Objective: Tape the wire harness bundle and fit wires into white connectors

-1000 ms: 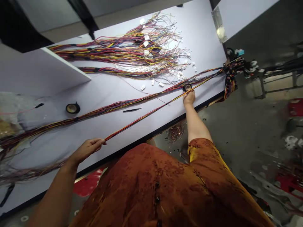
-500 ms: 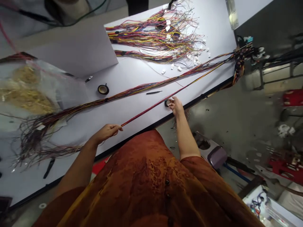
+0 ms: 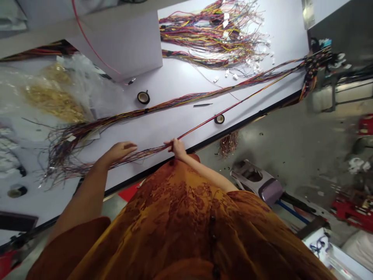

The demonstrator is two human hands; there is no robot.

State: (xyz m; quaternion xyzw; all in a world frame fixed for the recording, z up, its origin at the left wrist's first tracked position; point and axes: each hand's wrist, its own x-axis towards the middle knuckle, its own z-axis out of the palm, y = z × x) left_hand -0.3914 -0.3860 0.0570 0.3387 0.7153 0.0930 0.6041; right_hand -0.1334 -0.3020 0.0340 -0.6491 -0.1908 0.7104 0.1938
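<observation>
My right hand is closed around a thin wire bundle of red and yellow strands, near the table's front edge. From there the bundle runs taut up to the dark clamp with connectors at the right end of the table. Left of my right hand its loose wires fan out. My left hand hovers at or just above these loose wires, fingers stretched out; whether it touches them I cannot tell. Behind lies a longer, thicker wire bundle, tied at intervals. A roll of black tape lies just below the thin bundle.
Another black tape roll and a slim dark tool lie on the white table. Several wire bundles with white connectors spread at the back. A plastic bag of yellowish pieces sits at the left.
My right hand has left the tape roll and moved left onto the thin bundle. My left hand has let go of the bundle and shifted slightly left. The camera view has shifted too.
</observation>
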